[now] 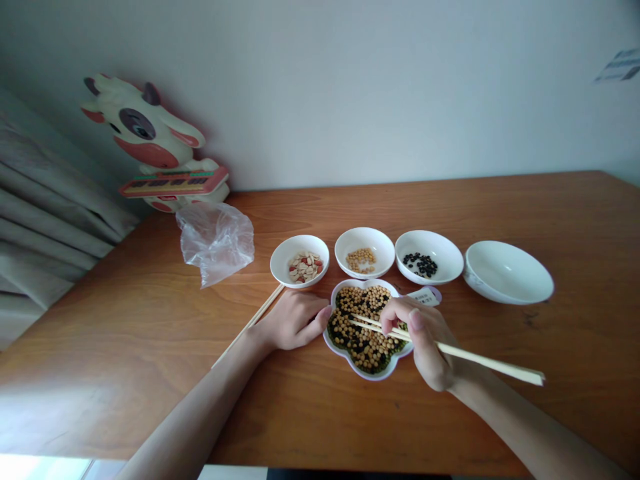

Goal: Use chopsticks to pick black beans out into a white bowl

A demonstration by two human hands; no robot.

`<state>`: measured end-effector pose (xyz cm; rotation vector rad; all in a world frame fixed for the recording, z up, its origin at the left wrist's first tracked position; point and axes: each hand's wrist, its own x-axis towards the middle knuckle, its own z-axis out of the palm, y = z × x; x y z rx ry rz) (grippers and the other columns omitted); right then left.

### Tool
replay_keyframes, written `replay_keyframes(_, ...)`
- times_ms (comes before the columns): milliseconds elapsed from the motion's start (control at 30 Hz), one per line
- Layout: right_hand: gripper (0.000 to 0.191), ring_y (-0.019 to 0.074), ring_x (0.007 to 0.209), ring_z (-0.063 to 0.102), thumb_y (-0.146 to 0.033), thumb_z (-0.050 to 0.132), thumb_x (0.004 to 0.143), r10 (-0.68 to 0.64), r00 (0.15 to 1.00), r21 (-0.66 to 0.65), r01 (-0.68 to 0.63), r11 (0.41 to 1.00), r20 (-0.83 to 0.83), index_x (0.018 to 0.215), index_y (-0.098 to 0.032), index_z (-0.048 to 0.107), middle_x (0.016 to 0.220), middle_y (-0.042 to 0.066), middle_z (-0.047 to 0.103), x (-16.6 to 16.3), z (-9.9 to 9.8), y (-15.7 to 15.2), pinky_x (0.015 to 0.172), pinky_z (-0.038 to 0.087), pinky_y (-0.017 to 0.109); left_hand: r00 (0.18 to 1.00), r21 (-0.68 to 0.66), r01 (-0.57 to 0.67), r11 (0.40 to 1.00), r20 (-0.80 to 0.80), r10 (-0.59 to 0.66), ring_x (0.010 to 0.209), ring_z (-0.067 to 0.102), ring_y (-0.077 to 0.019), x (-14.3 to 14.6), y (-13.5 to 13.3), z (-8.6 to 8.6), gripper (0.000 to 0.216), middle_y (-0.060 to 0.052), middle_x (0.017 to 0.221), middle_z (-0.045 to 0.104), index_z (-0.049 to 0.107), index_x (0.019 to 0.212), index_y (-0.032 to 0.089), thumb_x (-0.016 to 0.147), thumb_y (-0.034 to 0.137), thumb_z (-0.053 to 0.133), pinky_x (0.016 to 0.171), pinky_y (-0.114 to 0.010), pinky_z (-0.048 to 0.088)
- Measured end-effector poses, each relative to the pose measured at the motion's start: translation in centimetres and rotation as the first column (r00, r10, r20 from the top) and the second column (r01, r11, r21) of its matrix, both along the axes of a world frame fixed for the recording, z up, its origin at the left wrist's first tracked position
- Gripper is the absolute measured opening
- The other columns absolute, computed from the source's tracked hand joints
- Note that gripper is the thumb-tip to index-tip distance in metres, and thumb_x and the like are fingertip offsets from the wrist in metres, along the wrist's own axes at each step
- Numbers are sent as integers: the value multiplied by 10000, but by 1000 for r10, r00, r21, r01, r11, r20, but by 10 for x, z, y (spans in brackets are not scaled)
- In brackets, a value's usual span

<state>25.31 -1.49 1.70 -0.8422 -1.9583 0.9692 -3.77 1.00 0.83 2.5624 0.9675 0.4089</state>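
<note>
In my right hand [425, 340] is a pair of chopsticks [490, 363], tips down among the beans on the left side of a flower-shaped tray [373, 377]. The tray has a pale purple rim and holds mixed yellow soybeans [370, 360], black beans and small green beans. My left hand [295, 320] rests on the table with its fingers curled and the thumb and forefinger at the tray's left rim. Whether a bean sits between the chopstick tips is too small to tell. Part of the tray's right side is hidden behind my right hand.
Behind the tray stand white bowls: one with pale and reddish seeds [306, 267], one with soybeans [361, 260], one with black beans [421, 265], and an empty bowl [507, 270]. Another pair of chopsticks [255, 320], a clear plastic bag [217, 237] and a cow-shaped toy keyboard [173, 183] are leftward.
</note>
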Motion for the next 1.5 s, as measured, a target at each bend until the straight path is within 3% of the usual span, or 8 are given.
replay_keyframes(567, 587, 196, 734, 563, -532, 189, 1126, 2, 1000, 7, -2, 1000, -19, 826, -213, 581, 771, 29, 605, -2, -7, 0, 729, 404, 366, 1000, -10, 2, 1000, -16, -2, 675, 538, -159, -1, 0, -4, 429, -36, 781, 641, 480, 770, 195, 1119, 348, 283, 702, -319, 373)
replay_keyframes(833, 617, 199, 727, 554, -606, 177, 1101, -30, 1000, -20, 30, 999, -6, 817, -222, 568, 765, 23, 594, -4, -6, 1, 708, 400, 372, 1000, -7, 4, 1000, 1, -4, 662, 538, -158, -2, 1, -5, 422, -35, 774, 646, 511, 772, 194, 1114, 338, 308, 684, -318, 383)
replay_keyframes(1200, 584, 194, 730, 583, -505, 221, 1133, -23, 999, -2, 23, 1000, -39, 806, -214, 607, 756, 33, 629, -3, -5, 1, 708, 417, 366, 1000, -6, 2, 1000, 10, -2, 643, 533, -151, -1, 1, -4, 435, -38, 756, 638, 500, 755, 191, 1115, 343, 308, 664, -316, 367)
replay_keyframes(1500, 614, 228, 756, 578, -612, 177, 1096, -3, 1000, -13, 3, 1000, 23, 834, -232, 581, 791, 48, 626, 3, -8, 1, 714, 411, 400, 1000, -18, 1, 1000, 18, -1, 662, 545, -157, -1, 1, -3, 436, -50, 773, 653, 510, 763, 191, 1115, 343, 304, 685, -316, 390)
